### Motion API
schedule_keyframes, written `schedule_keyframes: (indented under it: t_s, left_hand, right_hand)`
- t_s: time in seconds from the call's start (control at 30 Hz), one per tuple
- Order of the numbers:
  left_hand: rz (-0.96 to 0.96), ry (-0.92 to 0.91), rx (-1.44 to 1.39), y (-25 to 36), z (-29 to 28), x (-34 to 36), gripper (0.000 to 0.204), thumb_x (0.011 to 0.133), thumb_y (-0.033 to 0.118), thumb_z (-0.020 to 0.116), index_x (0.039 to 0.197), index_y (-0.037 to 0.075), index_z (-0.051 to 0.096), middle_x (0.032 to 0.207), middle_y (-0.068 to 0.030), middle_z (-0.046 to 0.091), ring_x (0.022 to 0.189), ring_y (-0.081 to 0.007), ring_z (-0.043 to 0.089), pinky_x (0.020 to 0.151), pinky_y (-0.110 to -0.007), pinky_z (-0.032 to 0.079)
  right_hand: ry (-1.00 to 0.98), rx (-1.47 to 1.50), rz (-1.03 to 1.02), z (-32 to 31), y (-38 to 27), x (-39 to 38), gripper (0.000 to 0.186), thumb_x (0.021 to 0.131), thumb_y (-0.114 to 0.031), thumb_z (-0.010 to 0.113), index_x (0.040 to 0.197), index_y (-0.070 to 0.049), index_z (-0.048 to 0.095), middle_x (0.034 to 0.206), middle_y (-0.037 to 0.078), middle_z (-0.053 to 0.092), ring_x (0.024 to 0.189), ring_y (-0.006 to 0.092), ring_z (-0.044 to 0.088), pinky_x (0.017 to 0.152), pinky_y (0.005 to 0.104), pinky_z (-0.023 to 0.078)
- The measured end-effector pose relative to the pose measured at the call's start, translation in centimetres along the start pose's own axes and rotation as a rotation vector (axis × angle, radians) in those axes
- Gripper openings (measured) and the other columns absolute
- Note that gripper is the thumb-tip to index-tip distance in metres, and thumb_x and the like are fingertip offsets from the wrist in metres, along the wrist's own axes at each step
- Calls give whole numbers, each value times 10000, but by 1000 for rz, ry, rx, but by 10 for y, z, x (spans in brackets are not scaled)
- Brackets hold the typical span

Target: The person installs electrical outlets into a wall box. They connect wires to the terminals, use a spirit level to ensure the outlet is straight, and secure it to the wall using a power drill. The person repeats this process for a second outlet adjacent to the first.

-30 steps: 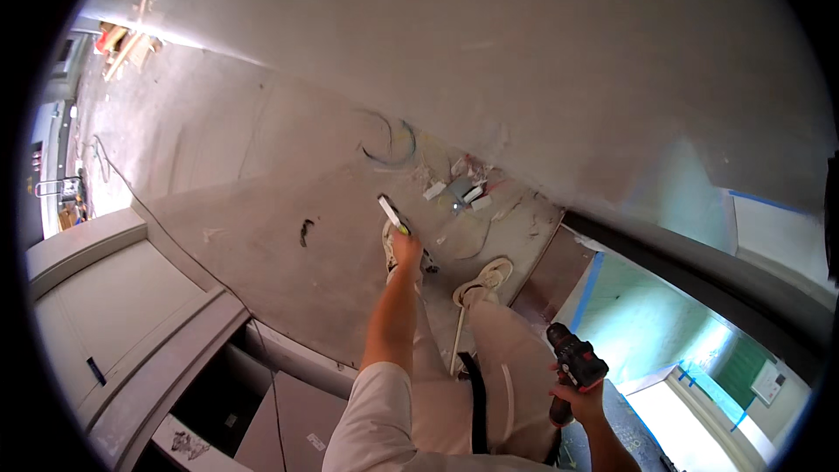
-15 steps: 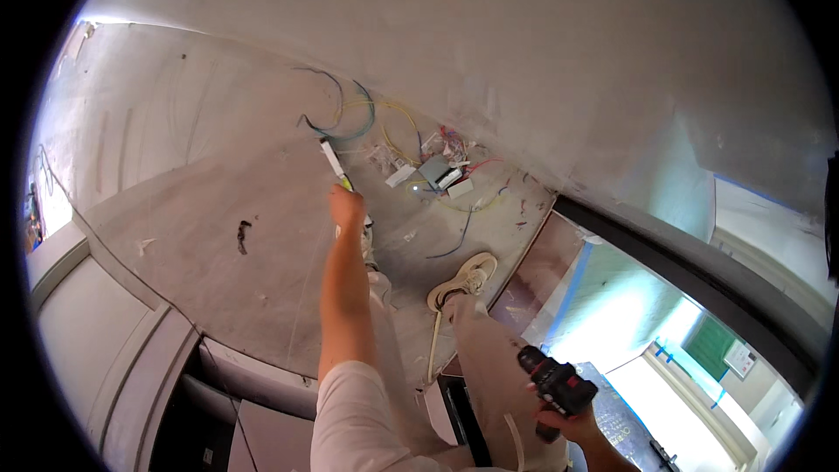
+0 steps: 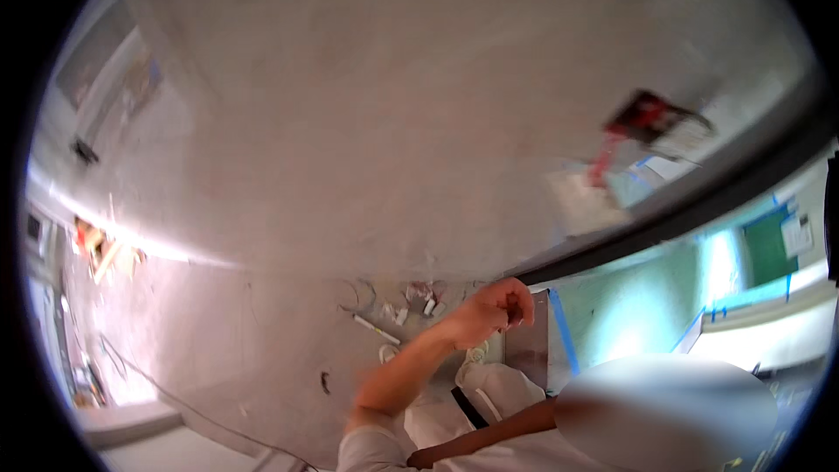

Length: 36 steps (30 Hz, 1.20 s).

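My left hand (image 3: pixel 494 308) is raised in front of me over the floor, its forearm coming up from the lower edge. Its fingers are curled in. Whatever they hold, if anything, is hidden or too small to name. Below and left of it, a white bar with a yellow part (image 3: pixel 376 329) lies on the floor near my shoes, apart from the hand. At the lower right, a brown arm-like shape (image 3: pixel 489 437) runs into a smeared pale patch. My right hand cannot be made out there, and the drill does not show.
A bare grey wall (image 3: pixel 376 122) rises ahead. On its right is a blurred black-and-red item (image 3: pixel 651 118). Wire scraps and small white pieces (image 3: pixel 428 306) lie at its foot. A dark beam or frame edge (image 3: pixel 664 218) crosses at right. A cable (image 3: pixel 201 411) trails along the left floor.
The view has tilted up toward the wall. My left hand has left the white bar and moved up and right. The right hand and its black-and-red drill have gone from sight.
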<state>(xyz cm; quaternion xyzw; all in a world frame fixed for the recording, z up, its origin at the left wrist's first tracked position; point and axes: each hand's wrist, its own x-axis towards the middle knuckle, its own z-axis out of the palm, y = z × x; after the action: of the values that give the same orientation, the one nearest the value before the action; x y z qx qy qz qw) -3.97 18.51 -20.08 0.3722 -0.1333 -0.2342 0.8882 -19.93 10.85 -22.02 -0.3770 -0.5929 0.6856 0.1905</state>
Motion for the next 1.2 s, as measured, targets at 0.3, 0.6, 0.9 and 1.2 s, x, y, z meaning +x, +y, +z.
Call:
schedule_keyframes:
  t_s: [0.3, 0.6, 0.9, 1.2]
  left_hand:
    - [478, 204, -139, 86, 125, 32, 363, 888, -173, 606, 1221, -29, 603, 1271, -211, 692, 1086, -297, 713, 957, -433, 589]
    - [460, 595, 336, 90, 208, 23, 440, 913, -176, 569, 1328, -30, 584, 1511, -245, 547, 1400, -346, 562, 1127, -441, 520]
    - [415, 459, 344, 82, 199, 12, 557, 910, -217, 474, 1444, -63, 518, 1590, -267, 457, 1484, -372, 461, 1210, -491, 425]
    - [114, 467, 608, 98, 180, -1, 588, 901, -240, 461, 1469, -92, 494, 1532, -246, 530, 1407, -367, 551, 1158, -465, 483]
  right_hand:
    - [163, -79, -231, -10, -127, -133, 477, 971, -184, 705, 1433, -105, 617, 1382, 141, 675, 1228, 303, 663, 1038, 389, 507]
    - [1714, 280, -391, 0, -143, -307, 145, 967, -27, 741, 1022, 22, 616, 886, 70, 734, 834, 150, 742, 755, 294, 603]
    - [1500, 534, -568, -11, -121, -293, 130, 988, -33, 715, 1055, 50, 641, 907, 96, 751, 815, 159, 759, 729, 289, 625]
    - [1840, -216, -219, -7, -100, -264, 123, 974, -84, 686, 1088, -37, 690, 858, 121, 748, 713, 277, 733, 649, 393, 550]
